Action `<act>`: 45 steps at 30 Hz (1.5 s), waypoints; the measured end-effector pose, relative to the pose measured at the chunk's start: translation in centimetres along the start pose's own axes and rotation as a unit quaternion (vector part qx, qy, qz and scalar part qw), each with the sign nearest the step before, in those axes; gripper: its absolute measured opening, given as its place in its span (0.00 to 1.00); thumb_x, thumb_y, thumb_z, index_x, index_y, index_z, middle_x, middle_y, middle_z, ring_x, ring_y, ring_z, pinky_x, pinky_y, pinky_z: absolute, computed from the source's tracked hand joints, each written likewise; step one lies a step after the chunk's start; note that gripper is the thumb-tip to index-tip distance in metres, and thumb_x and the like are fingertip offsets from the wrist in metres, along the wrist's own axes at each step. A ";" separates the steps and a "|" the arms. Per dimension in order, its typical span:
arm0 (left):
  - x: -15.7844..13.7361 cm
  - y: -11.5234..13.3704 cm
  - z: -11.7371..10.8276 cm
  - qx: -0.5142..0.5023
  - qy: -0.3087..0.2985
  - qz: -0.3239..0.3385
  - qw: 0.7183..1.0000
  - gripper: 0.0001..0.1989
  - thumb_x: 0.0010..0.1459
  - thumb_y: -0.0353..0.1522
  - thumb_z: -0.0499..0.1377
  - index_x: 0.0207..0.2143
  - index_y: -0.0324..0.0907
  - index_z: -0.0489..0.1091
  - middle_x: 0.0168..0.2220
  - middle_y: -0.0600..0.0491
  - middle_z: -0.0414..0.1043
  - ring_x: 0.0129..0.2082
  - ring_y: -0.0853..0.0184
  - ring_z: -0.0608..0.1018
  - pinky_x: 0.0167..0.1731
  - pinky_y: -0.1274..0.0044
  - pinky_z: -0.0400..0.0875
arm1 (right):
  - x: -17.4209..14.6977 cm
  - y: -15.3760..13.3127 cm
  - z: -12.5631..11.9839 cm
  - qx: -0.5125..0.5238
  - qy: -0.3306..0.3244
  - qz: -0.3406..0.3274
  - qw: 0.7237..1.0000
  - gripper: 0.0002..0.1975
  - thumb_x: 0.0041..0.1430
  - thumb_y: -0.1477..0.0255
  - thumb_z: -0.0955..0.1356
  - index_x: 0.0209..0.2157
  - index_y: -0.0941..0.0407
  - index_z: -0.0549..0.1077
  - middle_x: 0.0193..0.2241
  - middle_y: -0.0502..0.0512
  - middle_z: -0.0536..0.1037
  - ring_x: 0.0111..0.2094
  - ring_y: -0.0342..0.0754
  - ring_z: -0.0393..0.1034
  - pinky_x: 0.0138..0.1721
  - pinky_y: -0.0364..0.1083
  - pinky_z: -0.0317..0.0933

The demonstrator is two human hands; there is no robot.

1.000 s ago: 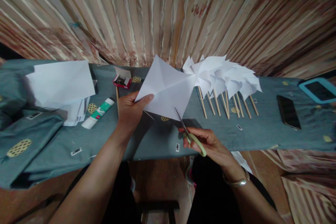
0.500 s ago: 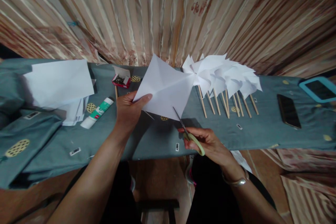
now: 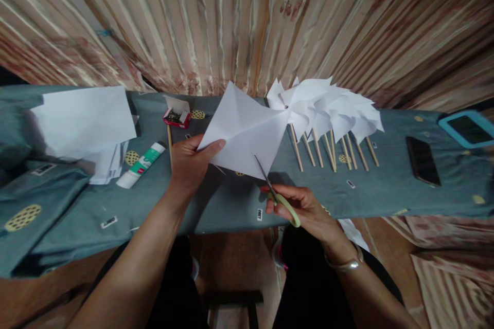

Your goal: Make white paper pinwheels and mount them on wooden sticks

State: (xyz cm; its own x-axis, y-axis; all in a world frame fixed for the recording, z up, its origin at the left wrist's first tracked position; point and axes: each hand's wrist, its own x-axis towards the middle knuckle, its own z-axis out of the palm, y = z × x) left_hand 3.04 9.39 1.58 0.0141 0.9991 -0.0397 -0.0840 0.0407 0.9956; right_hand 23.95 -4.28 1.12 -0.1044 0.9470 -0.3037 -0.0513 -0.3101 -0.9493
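Note:
My left hand [image 3: 193, 160] pinches the left part of a creased white paper square [image 3: 245, 126], thumb on top, and holds it above the table. In my right hand [image 3: 304, 208] is a pair of scissors [image 3: 287, 208] with pale green handles. Their blades lie over the paper's lower corner, pointing up and left toward its middle. Behind the paper's right corner, several white paper pinwheels [image 3: 318, 105] on wooden sticks lie in an overlapping row. The fingers under the paper are hidden.
Left of my hands lie a glue stick [image 3: 142, 164], a stack of white paper [image 3: 88, 121] and an opened red box [image 3: 176, 117] of small metal pieces. A phone [image 3: 423, 161] and a blue-framed tablet [image 3: 469, 130] are at the right. A curtain [image 3: 231, 20] hangs behind the cloth-covered table.
The paper has shifted slightly right in my left hand. The scissors have moved a little up and left over its lower corner, and the view has shifted slightly.

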 end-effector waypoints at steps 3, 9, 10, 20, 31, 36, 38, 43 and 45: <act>-0.1 0.0 0.1 0.015 -0.005 0.000 1.000 0.09 0.44 0.36 0.71 0.29 0.42 0.81 0.25 0.55 0.78 0.24 0.68 0.75 0.26 0.76 0.68 | 0.0 0.1 0.0 -0.004 0.004 -0.003 1.000 0.23 0.49 0.59 0.77 0.45 0.53 0.81 0.28 0.50 0.77 0.29 0.42 0.67 0.32 0.42 0.64; -0.3 0.1 0.2 0.009 -0.003 -0.006 1.000 0.08 0.44 0.35 0.70 0.28 0.42 0.81 0.25 0.56 0.78 0.23 0.68 0.75 0.25 0.77 0.68 | 0.0 0.3 0.0 -0.003 0.004 -0.005 1.000 0.23 0.48 0.58 0.77 0.45 0.52 0.81 0.26 0.49 0.75 0.27 0.40 0.65 0.29 0.41 0.61; -0.3 0.1 0.2 0.010 -0.003 -0.005 1.000 0.08 0.44 0.35 0.71 0.28 0.42 0.81 0.25 0.55 0.78 0.23 0.68 0.74 0.25 0.77 0.67 | 0.0 0.3 -0.1 -0.005 0.004 -0.005 1.000 0.23 0.48 0.58 0.78 0.45 0.52 0.81 0.26 0.48 0.75 0.27 0.40 0.65 0.29 0.41 0.61; -0.2 0.0 0.1 0.021 -0.003 -0.001 1.000 0.09 0.44 0.36 0.70 0.29 0.41 0.81 0.24 0.55 0.78 0.23 0.69 0.74 0.24 0.78 0.68 | 0.1 0.3 0.2 0.036 0.019 0.030 0.999 0.22 0.44 0.60 0.80 0.42 0.53 0.81 0.25 0.47 0.75 0.26 0.39 0.65 0.29 0.41 0.63; -0.7 0.0 0.5 0.027 -0.029 -0.018 0.999 0.08 0.43 0.36 0.70 0.26 0.41 0.80 0.23 0.56 0.76 0.23 0.69 0.74 0.24 0.78 0.67 | 0.3 0.2 0.1 -0.001 0.005 0.009 1.000 0.24 0.46 0.56 0.78 0.42 0.55 0.80 0.27 0.48 0.75 0.27 0.41 0.65 0.29 0.41 0.61; -0.6 0.0 0.4 0.021 -0.025 -0.018 0.999 0.09 0.43 0.36 0.70 0.27 0.41 0.81 0.23 0.56 0.76 0.23 0.69 0.74 0.24 0.78 0.67 | 0.3 0.4 0.1 0.010 0.012 0.019 1.000 0.24 0.44 0.56 0.78 0.42 0.54 0.80 0.26 0.48 0.75 0.27 0.41 0.65 0.30 0.42 0.62; -0.6 -0.1 0.4 0.022 -0.028 -0.020 0.999 0.09 0.43 0.36 0.70 0.27 0.41 0.81 0.23 0.56 0.76 0.23 0.68 0.74 0.24 0.78 0.67 | 0.3 0.5 0.1 0.013 0.020 0.027 0.999 0.25 0.44 0.56 0.79 0.42 0.54 0.80 0.26 0.48 0.75 0.27 0.41 0.65 0.29 0.42 0.62; -0.6 -0.1 0.3 0.023 -0.024 -0.016 0.999 0.08 0.43 0.36 0.70 0.26 0.41 0.80 0.23 0.55 0.76 0.22 0.69 0.73 0.23 0.78 0.67 | 0.3 0.6 0.2 0.026 0.032 0.049 0.998 0.26 0.41 0.57 0.80 0.42 0.55 0.80 0.26 0.47 0.75 0.25 0.39 0.64 0.29 0.40 0.60; -0.6 -0.1 0.4 0.018 -0.024 -0.019 0.999 0.08 0.43 0.36 0.70 0.26 0.42 0.81 0.23 0.55 0.76 0.22 0.69 0.73 0.23 0.78 0.66 | 0.3 0.5 0.3 0.033 0.032 0.048 0.998 0.26 0.41 0.56 0.79 0.41 0.56 0.79 0.25 0.47 0.74 0.25 0.39 0.63 0.28 0.40 0.59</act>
State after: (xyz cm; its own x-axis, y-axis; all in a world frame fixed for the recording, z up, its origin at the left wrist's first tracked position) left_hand 3.43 8.76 1.50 0.0645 0.9952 -0.0735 -0.0473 0.0766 0.9959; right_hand 23.63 -4.18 0.57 -0.0491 0.9153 -0.3998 -0.1095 -0.4028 -0.9087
